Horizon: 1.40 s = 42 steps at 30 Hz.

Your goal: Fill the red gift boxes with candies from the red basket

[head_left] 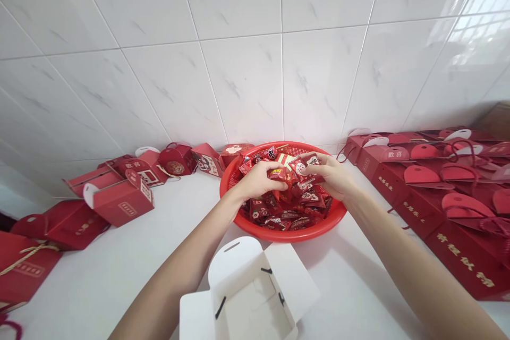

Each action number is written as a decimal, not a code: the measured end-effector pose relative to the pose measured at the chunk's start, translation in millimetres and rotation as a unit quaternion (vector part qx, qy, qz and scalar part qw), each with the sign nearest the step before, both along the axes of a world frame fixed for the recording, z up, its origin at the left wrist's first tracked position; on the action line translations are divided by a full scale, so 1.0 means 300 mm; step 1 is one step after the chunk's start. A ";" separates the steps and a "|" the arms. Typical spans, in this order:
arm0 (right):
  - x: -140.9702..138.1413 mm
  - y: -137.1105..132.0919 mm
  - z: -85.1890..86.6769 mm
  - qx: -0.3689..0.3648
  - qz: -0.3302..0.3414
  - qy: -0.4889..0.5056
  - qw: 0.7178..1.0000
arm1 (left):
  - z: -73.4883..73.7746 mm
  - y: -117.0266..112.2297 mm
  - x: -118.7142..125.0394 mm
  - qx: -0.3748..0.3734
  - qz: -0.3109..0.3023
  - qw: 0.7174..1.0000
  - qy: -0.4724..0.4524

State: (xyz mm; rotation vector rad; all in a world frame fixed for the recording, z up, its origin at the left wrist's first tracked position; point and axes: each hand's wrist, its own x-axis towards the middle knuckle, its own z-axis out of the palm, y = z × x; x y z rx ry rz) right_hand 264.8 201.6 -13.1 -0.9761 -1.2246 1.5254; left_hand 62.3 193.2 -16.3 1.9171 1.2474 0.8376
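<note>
A red plastic basket (255,226) full of wrapped candies (279,215) stands on the white counter against the tiled wall. Both my hands reach into it. My left hand (258,180) is closed around a bunch of red candy packets. My right hand (330,175) is closed on more packets (305,167), which it holds up above the heap. In front of the basket, near me, an open box (249,297) lies with its white inside and flaps showing; nothing is in it.
Several closed red gift boxes (119,199) lie scattered along the wall at the left. More red boxes with handles (438,180) are lined up in rows at the right. White counter (119,271) shows between the left boxes and the open box.
</note>
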 end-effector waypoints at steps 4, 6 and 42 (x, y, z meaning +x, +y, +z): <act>0.004 0.002 -0.005 0.003 0.021 -0.009 1.000 | -0.011 0.009 -0.004 0.020 0.011 1.000 0.003; 0.006 0.003 -0.005 0.006 0.031 -0.016 0.999 | -0.013 0.009 -0.007 0.030 -0.009 0.999 0.009; 0.006 0.005 -0.018 0.084 -0.026 -0.099 0.991 | -0.030 -0.012 -0.006 -0.022 -0.013 0.995 0.098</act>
